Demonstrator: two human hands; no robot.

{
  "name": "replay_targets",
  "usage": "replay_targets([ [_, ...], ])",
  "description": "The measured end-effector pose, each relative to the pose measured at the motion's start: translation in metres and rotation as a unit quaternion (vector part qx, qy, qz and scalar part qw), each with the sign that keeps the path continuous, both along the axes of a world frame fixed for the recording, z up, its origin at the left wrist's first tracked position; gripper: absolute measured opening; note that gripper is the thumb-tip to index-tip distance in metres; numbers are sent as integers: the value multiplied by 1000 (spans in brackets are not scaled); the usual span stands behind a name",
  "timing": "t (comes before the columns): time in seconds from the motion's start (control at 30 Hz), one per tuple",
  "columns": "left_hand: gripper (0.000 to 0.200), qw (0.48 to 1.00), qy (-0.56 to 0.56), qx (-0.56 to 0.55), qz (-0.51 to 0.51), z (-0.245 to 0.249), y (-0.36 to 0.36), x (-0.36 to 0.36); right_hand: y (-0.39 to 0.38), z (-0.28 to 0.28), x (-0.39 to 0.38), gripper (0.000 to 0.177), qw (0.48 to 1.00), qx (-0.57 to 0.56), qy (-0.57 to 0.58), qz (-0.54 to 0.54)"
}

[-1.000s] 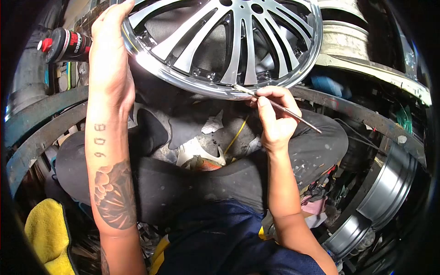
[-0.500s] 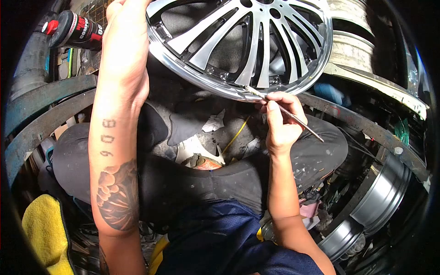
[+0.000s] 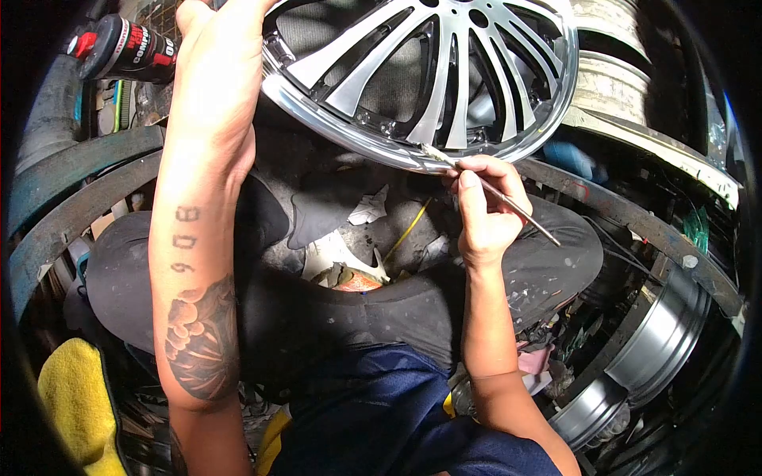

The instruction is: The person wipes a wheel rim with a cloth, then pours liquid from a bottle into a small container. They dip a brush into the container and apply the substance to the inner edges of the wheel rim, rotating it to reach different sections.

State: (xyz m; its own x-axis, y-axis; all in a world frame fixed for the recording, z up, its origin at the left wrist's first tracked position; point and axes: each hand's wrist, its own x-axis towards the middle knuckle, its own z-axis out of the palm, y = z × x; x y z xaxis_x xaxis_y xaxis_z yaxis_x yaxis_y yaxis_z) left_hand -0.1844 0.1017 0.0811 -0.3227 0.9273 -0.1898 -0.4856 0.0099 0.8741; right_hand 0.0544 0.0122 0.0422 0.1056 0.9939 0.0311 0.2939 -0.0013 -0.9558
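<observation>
A silver and black multi-spoke alloy wheel [image 3: 456, 95] fills the top middle, its polished lip towards me. My right hand [image 3: 492, 202] pinches a thin paintbrush [image 3: 528, 216] just below that lip. The brush's pale tip meets the wheel near the bottom of the spokes; its dark handle slants down to the right. At the wheel's left edge is my left hand [image 3: 226, 51], gripping the rim, with most of its fingers cut off by the top of the picture.
A black compound bottle [image 3: 131, 49] with a red cap lies at upper left. A curved metal frame [image 3: 71, 186] runs around my knees. More wheel rims [image 3: 663, 333] are stacked at right. A yellow cloth [image 3: 75, 404] hangs at lower left, and scraps litter the floor.
The wheel has shifted slightly up and right at its left side, with my left hand's fingers moving along with it. The brush has stayed nearly in place at the lip.
</observation>
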Motion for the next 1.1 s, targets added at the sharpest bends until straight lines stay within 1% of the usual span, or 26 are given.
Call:
replay_targets([
  [0.53, 41, 1000, -9, 20, 5, -7, 0, -3, 0, 0, -2, 15, 1000, 6, 4, -4],
  [0.67, 44, 1000, 6, 4, 21, -3, 0, 3, 1, -1, -2, 15, 1000, 12, 12, 0],
  [0.83, 43, 999, 25, -6, 21, 0, 0, 4, 1, -1, -2, 15, 1000, 5, 20, -5],
  [0.97, 41, 999, 14, 0, 31, 0, 0, 6, 1, 0, -2, 15, 1000, 6, 11, -2],
  [1.1, 40, 1000, -2, 24, 5, -8, -2, -4, 0, -2, -2, 14, 1000, 9, 14, -6],
])
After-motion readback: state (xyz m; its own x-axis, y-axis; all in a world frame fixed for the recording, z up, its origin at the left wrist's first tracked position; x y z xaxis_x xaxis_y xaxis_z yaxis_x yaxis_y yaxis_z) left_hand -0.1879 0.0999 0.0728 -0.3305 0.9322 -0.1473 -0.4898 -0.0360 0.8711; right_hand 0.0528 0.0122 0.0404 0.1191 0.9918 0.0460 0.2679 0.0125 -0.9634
